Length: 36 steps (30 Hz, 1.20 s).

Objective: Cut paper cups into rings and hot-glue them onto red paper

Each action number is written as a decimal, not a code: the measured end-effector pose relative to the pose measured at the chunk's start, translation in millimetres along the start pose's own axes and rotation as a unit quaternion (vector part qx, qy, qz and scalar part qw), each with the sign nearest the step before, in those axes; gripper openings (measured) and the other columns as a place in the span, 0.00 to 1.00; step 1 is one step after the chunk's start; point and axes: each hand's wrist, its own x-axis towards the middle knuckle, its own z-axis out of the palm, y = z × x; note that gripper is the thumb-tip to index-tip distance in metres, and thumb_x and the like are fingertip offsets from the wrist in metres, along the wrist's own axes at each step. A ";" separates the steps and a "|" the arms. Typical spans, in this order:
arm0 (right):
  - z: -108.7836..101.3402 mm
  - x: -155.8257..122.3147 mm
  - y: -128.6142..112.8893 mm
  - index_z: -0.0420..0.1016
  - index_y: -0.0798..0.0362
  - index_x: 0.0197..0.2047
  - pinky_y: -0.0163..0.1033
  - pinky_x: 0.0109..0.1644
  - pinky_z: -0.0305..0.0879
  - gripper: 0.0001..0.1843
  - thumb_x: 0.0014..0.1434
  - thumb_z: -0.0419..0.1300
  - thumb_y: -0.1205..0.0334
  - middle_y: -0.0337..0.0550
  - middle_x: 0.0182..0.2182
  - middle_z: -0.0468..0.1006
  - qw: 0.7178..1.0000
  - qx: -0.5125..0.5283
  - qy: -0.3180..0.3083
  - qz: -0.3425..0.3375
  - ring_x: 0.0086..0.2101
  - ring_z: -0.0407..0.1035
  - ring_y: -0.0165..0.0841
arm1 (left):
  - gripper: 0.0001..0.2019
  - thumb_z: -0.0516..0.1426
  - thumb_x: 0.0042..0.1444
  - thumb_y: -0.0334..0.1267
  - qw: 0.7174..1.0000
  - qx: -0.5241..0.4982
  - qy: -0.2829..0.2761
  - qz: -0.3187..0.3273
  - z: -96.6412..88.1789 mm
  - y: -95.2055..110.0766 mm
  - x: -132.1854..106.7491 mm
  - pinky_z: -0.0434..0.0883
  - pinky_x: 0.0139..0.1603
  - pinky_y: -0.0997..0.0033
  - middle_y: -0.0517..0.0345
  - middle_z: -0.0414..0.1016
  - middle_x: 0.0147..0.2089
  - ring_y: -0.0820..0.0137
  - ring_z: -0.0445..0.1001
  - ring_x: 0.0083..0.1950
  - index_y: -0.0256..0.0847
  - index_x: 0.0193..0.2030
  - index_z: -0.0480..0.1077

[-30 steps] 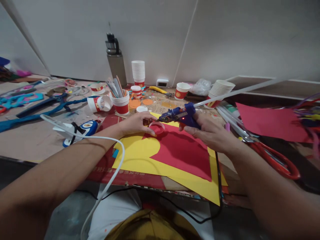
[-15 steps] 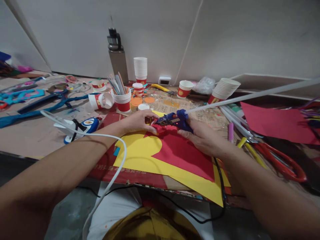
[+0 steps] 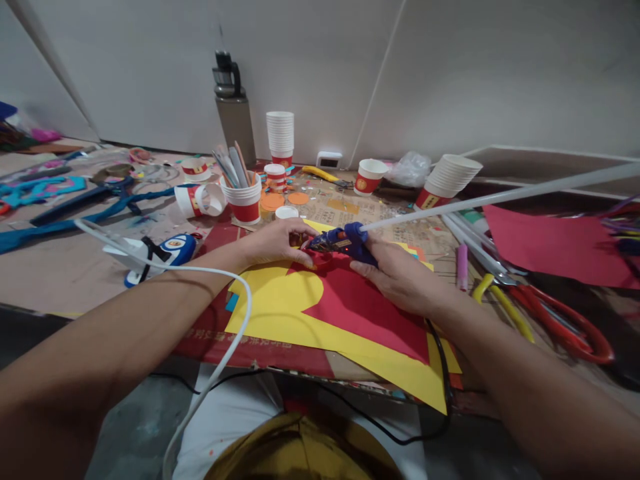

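My right hand (image 3: 400, 273) is wrapped round the handle of a dark blue glue gun (image 3: 353, 240) with a small red light. A long, pale glue stick (image 3: 480, 191) sticks out of its back, up to the right. My left hand (image 3: 283, 243) pinches a small curved piece of red paper (image 3: 321, 260), partly hidden by the fingers and the nozzle. The nozzle points left, at this piece, close to my left fingertips. Below both hands lies a red sheet of paper (image 3: 370, 313) with a curved cut edge, on top of yellow sheets (image 3: 270, 293).
A cup of pencils (image 3: 246, 203), stacked paper cups (image 3: 281, 133), a tumbler (image 3: 235, 120) and yellow-handled pliers (image 3: 323, 175) stand or lie behind. Red-handled scissors (image 3: 565, 323) are at the right. A white cable (image 3: 220, 272) crosses over my left forearm; a black cord (image 3: 443, 353) hangs at the front edge.
My right hand and the glue gun have shifted very slightly left. The left hand stays in place on the red paper piece.
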 end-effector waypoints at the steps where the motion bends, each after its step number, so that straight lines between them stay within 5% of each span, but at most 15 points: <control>1: 0.6 0.1 0.0 0.66 0.52 0.56 0.43 0.43 0.68 0.20 0.65 0.52 0.52 0.52 0.47 0.78 1.000 -0.005 0.000 0.000 0.44 0.73 0.44 | 0.25 0.68 0.42 0.45 1.000 -0.001 0.000 -0.002 -0.1 0.5 -0.1 0.62 0.33 0.73 0.59 0.70 0.35 0.73 0.66 0.33 0.38 0.48 0.75; 36: 1.5 -2.1 -8.3 0.65 0.53 0.52 0.44 0.44 0.67 0.17 0.65 0.50 0.54 0.55 0.49 0.76 0.998 -0.046 -0.029 0.031 0.46 0.72 0.46 | 0.26 0.68 0.42 0.42 1.000 -0.003 -0.011 -0.014 -1.2 3.1 0.7 0.60 0.32 0.73 0.62 0.68 0.32 0.75 0.63 0.31 0.37 0.49 0.74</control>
